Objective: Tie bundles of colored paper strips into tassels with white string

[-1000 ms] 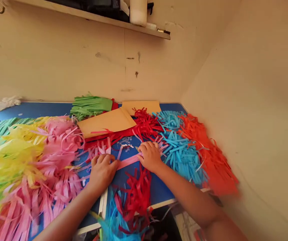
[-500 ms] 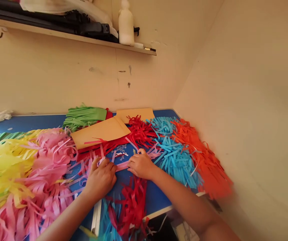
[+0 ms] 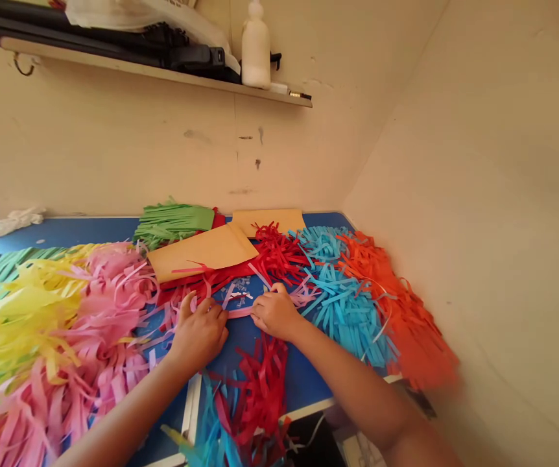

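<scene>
Between my two hands a narrow pink paper strip (image 3: 239, 312) is stretched above the blue table. My left hand (image 3: 200, 329) grips its left end, with fingers curled and loose pink fringe hanging around them. At the strip's right end, my right hand (image 3: 275, 312) pinches it; more light pink fringe (image 3: 303, 293) sticks out behind that hand. Small paper scraps (image 3: 240, 290) lie on the table just beyond the strip. Below my hands hangs a bundle of red paper fringe (image 3: 264, 383), with blue fringe (image 3: 211, 421) beside it at the table's front edge.
Pink fringe (image 3: 114, 285) and yellow fringe (image 3: 41, 305) cover the left side. Blue fringe (image 3: 352, 318) and orange fringe (image 3: 396, 311) lie right. A tan envelope-like paper (image 3: 202, 250) and green fringe (image 3: 177, 220) are behind. A shelf (image 3: 163, 71) holds a white bottle (image 3: 256, 52).
The view has shifted slightly, so the scene sits a little farther right. The pink strip now lies more level between my hands, which keep their hold on it.
</scene>
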A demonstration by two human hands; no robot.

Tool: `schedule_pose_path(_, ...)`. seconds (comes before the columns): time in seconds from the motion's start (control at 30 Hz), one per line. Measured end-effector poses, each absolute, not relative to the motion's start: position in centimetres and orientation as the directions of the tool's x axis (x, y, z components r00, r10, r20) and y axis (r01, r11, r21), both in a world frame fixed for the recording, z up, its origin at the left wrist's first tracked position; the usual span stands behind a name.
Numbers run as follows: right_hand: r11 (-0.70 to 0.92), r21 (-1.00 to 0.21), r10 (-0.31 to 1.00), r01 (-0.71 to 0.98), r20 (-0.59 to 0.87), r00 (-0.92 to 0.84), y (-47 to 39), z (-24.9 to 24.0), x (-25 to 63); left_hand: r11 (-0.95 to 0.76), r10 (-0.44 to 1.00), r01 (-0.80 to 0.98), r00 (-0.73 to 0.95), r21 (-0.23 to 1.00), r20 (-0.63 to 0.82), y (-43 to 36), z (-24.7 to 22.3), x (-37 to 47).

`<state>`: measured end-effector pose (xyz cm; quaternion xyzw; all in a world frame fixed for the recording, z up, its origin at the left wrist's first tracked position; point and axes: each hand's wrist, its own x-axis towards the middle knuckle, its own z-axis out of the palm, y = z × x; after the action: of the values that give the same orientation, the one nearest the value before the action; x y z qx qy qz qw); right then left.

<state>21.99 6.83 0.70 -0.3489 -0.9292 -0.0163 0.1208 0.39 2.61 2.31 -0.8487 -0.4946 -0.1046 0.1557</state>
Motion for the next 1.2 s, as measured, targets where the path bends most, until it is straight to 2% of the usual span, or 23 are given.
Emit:
schedule_pose_path(0.07, 0.724, -0.083, 0.68, 0.685, 0.25, -0.689, 6.7, 0.7, 21.9, -0.446, 0.788, 0.88, 0.472, -0.161, 0.396, 2.4, 2.1, 0.6)
schedule_pose_path(0.17, 0.724, -0.058, 0.669, 0.687, 0.3, -0.68, 6.2, 1.1, 21.6, -0.45, 0.749, 0.876, 0.476, -0.173, 0.462, 2.1, 1.7, 1.0)
schedule_pose_path(0.27, 0.766, -0.005, 0.616, 0.643, 0.293, -0.731, 5.8, 1.2, 21.6, -0.465, 0.73, 0.869, 0.485, -0.17, 0.482, 1.5, 1.5, 1.0)
schedule_pose_path(0.33, 0.773, -0.025, 0.617, 0.634, 0.263, -0.742, 5.9, 0.8, 22.0, -0.483, 0.731, 0.861, 0.496, -0.158, 0.468, 1.0, 1.3, 0.5)
schedule_pose_path(0.43, 0.75, -0.158, 0.659, 0.643, 0.264, -0.704, 6.3, 0.0, 23.5, -0.521, 0.757, 0.85, 0.499, -0.072, 0.422, 0.4, 0.7, -0.9)
schedule_pose_path(0.57, 0.631, -0.364, 0.772, 0.685, 0.208, -0.601, 7.0, -0.6, 25.1, -0.46, 0.853, 0.87, 0.378, 0.177, 0.359, 0.5, -0.3, -2.3)
schedule_pose_path(0.7, 0.545, -0.457, 0.824, 0.703, 0.137, -0.549, 7.4, -0.5, 25.6, -0.378, 0.907, 0.883, 0.291, 0.279, 0.306, 0.8, -0.4, -2.1)
schedule_pose_path(0.83, 0.479, -0.477, 0.863, 0.736, 0.105, -0.494, 7.3, -0.1, 25.3, -0.327, 0.924, 0.906, 0.248, 0.268, 0.29, 1.0, 0.1, -1.2)
schedule_pose_path(1.0, 0.399, -0.449, 0.908, 0.799, 0.073, -0.412, 7.1, 0.1, 24.5, -0.303, 0.934, 0.936, 0.254, 0.181, 0.253, 1.4, 0.7, -0.3)
schedule_pose_path(1.2, 0.341, -0.411, 0.935, 0.845, 0.053, -0.352, 7.0, 0.3, 23.7, -0.3, 0.934, 0.943, 0.26, 0.142, 0.246, 1.9, 1.0, 0.1)
